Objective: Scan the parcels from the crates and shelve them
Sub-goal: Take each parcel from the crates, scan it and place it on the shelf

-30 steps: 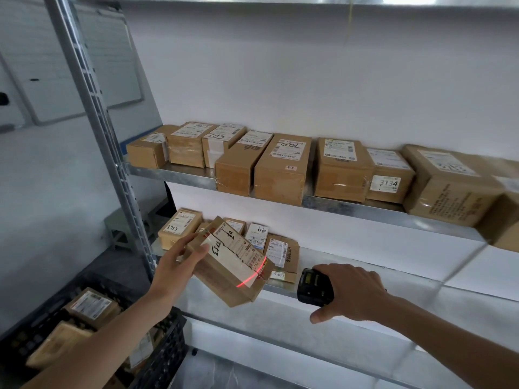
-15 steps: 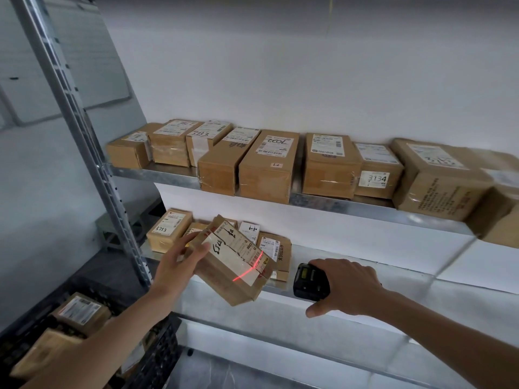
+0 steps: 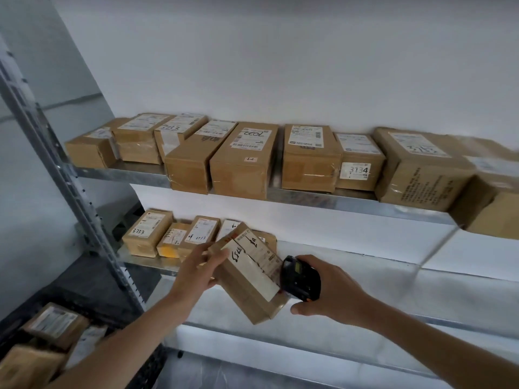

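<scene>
My left hand (image 3: 196,270) grips the upper left end of a brown cardboard parcel (image 3: 250,279), which tilts in front of the lower shelf (image 3: 146,262). The parcel's white label carries handwritten marks. My right hand (image 3: 328,290) holds a black handheld scanner (image 3: 299,277) close against the parcel's right edge. No red scan line shows on the label. At the bottom left stands a black crate (image 3: 140,372) with several more parcels (image 3: 53,324) inside.
The upper shelf (image 3: 309,196) carries a row of several brown boxes. Several small parcels (image 3: 147,231) sit at the left end of the lower shelf, whose right part is bare metal. A perforated steel upright (image 3: 73,186) stands at the left. A white wall lies behind.
The scanner has moved left, right up to the parcel. The red scan line on the label is gone. My view has shifted nearer to the shelves.
</scene>
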A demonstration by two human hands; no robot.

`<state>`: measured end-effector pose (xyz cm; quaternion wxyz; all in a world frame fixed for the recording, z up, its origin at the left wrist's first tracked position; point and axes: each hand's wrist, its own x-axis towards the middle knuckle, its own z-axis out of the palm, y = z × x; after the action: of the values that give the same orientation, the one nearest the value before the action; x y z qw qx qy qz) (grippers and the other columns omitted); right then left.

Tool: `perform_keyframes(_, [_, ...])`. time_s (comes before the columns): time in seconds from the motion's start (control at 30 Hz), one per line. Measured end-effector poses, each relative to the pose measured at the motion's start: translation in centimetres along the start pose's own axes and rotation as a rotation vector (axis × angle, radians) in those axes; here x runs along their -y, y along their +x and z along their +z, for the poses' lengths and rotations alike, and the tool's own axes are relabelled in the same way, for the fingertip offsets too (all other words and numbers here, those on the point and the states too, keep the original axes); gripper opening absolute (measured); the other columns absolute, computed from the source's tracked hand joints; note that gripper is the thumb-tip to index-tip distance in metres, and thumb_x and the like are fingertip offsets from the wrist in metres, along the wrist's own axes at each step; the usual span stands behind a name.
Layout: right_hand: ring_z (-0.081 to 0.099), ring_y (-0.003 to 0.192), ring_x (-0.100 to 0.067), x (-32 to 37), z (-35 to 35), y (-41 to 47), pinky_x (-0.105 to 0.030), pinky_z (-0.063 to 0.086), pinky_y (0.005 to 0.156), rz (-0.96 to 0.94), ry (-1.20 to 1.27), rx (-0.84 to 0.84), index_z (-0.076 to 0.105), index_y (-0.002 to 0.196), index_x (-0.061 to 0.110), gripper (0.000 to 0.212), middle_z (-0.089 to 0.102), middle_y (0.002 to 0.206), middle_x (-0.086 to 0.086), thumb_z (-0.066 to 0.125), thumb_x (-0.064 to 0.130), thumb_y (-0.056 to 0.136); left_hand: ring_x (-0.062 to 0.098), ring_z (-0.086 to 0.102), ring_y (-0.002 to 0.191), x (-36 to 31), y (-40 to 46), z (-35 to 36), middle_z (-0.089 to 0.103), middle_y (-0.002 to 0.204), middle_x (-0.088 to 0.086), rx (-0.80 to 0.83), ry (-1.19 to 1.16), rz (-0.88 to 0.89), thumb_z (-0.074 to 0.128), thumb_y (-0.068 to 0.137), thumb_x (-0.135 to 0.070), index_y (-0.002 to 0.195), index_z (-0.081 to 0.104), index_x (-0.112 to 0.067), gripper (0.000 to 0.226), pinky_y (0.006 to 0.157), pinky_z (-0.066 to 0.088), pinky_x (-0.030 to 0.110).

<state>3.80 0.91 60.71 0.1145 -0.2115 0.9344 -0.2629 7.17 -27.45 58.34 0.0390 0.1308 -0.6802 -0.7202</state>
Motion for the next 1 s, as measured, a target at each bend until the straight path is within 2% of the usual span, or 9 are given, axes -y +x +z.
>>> perform_keyframes(0.13, [0.060, 0.114, -0.009, -1.7, 1.1, 0.8, -0.030, 0.056, 0.098, 0.006, 0.075, 0.002, 0.047, 0.137, 0.042, 0.081, 0.062, 0.125, 0.022, 0.091, 0.042, 0.070, 0.018, 0.066, 0.109, 1.0, 1.5, 2.2, 0.072, 0.109, -0.002, 0.056, -0.009, -0.035, 0.074, 0.075, -0.045, 0.119, 0.058, -0.026, 0.050, 0.069, 0.058, 0.025])
perform_keyframes(0.3, [0.062, 0.109, -0.002, -4.7, 1.5, 1.7, -0.029, 0.057, 0.094, 0.060, 0.083, -0.056, 0.051, 0.133, 0.044, 0.080, 0.065, 0.119, 0.025, 0.089, 0.046, 0.063, 0.015, 0.067, 0.109, 2.2, 4.2, 5.0, 0.074, 0.111, -0.005, 0.062, -0.034, -0.017, 0.073, 0.084, -0.042, 0.111, 0.065, -0.030, 0.030, 0.074, 0.060, 0.029])
perform_keyframes(0.43, [0.064, 0.107, -0.003, -6.8, 1.4, 2.7, -0.032, 0.060, 0.090, 0.109, 0.125, -0.098, 0.053, 0.129, 0.048, 0.078, 0.067, 0.115, 0.027, 0.087, 0.050, 0.059, 0.016, 0.068, 0.108, 3.1, 6.6, 6.8, 0.076, 0.105, -0.008, 0.061, -0.059, -0.074, 0.075, 0.078, -0.049, 0.111, 0.070, -0.026, 0.041, 0.086, 0.061, 0.040])
perform_keyframes(0.57, [0.064, 0.106, 0.001, -8.3, 1.6, 3.5, -0.032, 0.060, 0.089, 0.143, 0.163, -0.134, 0.054, 0.119, 0.053, 0.068, 0.067, 0.111, 0.030, 0.088, 0.046, 0.061, 0.012, 0.069, 0.104, 3.7, 8.4, 8.7, 0.075, 0.106, -0.007, 0.125, -0.078, -0.103, 0.079, 0.073, -0.043, 0.119, 0.069, -0.031, 0.048, 0.076, 0.062, 0.032])
perform_keyframes(0.67, [0.063, 0.105, 0.003, -9.6, 2.4, 3.8, -0.031, 0.060, 0.088, 0.168, 0.195, -0.179, 0.053, 0.112, 0.059, 0.068, 0.065, 0.110, 0.034, 0.088, 0.051, 0.055, 0.010, 0.072, 0.098, 4.8, 9.0, 10.3, 0.074, 0.105, -0.007, 0.184, -0.085, -0.100, 0.074, 0.087, -0.032, 0.119, 0.066, -0.040, 0.034, 0.068, 0.060, 0.025])
perform_keyframes(0.73, [0.064, 0.105, 0.000, -10.5, 3.0, 4.3, -0.033, 0.059, 0.090, 0.178, 0.224, -0.197, 0.051, 0.110, 0.060, 0.067, 0.066, 0.111, 0.029, 0.087, 0.053, 0.053, 0.006, 0.073, 0.092, 5.7, 9.2, 11.4, 0.076, 0.103, -0.008, 0.195, -0.076, -0.096, 0.071, 0.092, -0.026, 0.117, 0.064, -0.044, 0.032, 0.065, 0.060, 0.024])
perform_keyframes(0.83, [0.065, 0.104, -0.002, -11.7, 3.7, 5.5, -0.033, 0.059, 0.091, 0.187, 0.239, -0.198, 0.051, 0.108, 0.059, 0.066, 0.066, 0.113, 0.025, 0.085, 0.052, 0.052, 0.007, 0.073, 0.095, 7.3, 9.2, 13.0, 0.076, 0.108, -0.010, 0.246, -0.026, -0.111, 0.064, 0.097, -0.016, 0.122, 0.066, -0.037, 0.033, 0.069, 0.061, 0.028])
perform_keyframes(1.0, [0.065, 0.106, -0.003, -13.4, 4.0, 7.9, -0.030, 0.060, 0.091, 0.183, 0.249, -0.126, 0.052, 0.119, 0.048, 0.069, 0.068, 0.112, 0.023, 0.090, 0.036, 0.063, 0.013, 0.073, 0.102, 9.2, 10.3, 13.2, 0.076, 0.112, -0.006, 0.168, -0.061, -0.132, 0.068, 0.093, -0.012, 0.123, 0.062, -0.027, 0.034, 0.073, 0.062, 0.030])
